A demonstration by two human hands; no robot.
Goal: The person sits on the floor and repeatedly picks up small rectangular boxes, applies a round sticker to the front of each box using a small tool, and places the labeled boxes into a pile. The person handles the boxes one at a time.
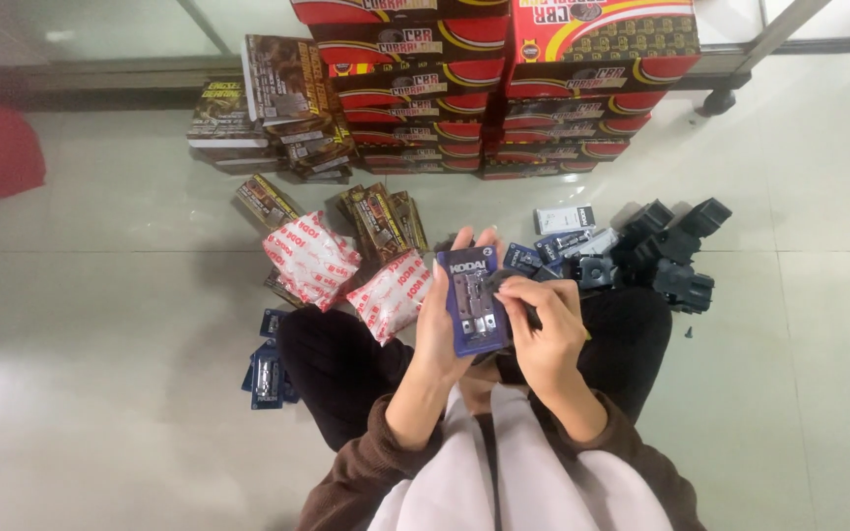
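Hands work over the lap of a person sitting cross-legged on the tiled floor (100,324). Left hand (445,315) grips a blue blister card (472,300) w/ small metal parts under clear plastic, thumb on one long edge, fingers curled round the other, card upright and facing the camera. Right hand (543,329) is closed on the card's right edge, fingertips pinched there; can't tell if it also holds sth small and dark.

Just left of the card, by the knee, lie two red-and-white plastic packets (312,258). Behind them, brown printed packs (381,218) are scattered on the floor. More blue cards (266,369) sit by the left leg, and another bunch (543,251) just beyond the right hand. Black plastic pieces (666,256) are piled further right. Toward the far edge of the floor, red-and-yellow boxes (504,108) are stacked high, w/ a lower stack of brown boxes (268,113) beside them.
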